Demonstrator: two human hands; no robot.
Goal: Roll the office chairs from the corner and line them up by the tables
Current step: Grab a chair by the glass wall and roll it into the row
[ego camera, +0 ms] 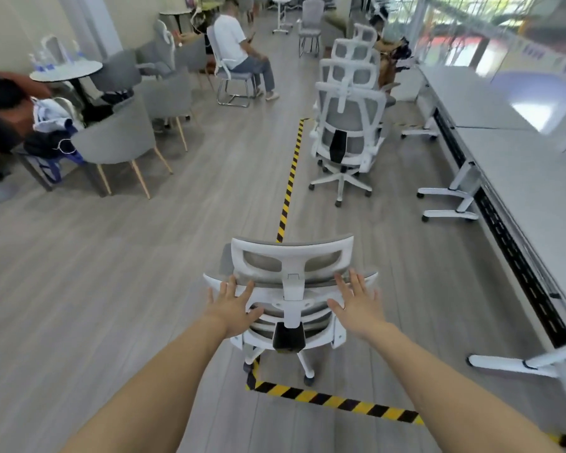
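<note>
Head view: the only camera I have, wide-angle, looking forward and down past both bare forearms.
Left hand (pixel 233 304): fingers straight and spread, laid against the left shoulder of the backrest; I see nothing curled round the frame.
Right hand (pixel 360 302): fingers also straight and fanned wide, at the right shoulder of the backrest; I cannot tell if the palm presses or only hovers against the mesh.
Office chair (pixel 290 289): white frame, grey mesh, headrest on top, its back toward me. It stands on the wood-look floor (pixel 128 273) between my hands, its castors at the corner of the taped line.
Hazard tape (pixel 290 181): yellow-and-black strip on the floor, running away ahead of the chair and turning right just behind its base.
Row of chairs (pixel 348 125): matching white mesh chairs lined up one behind another, right of the tape and beside the tables.
Tables (pixel 520 165): long grey tops on white wheeled legs along the right side, under the windows; the chair I have is well apart from their near edge.
Round table (pixel 66 70): far left, bottles on it, grey upholstered chairs (pixel 118 138) around it.
Seated person (pixel 236 50): far end, back to me, on a metal-framed chair.
</note>
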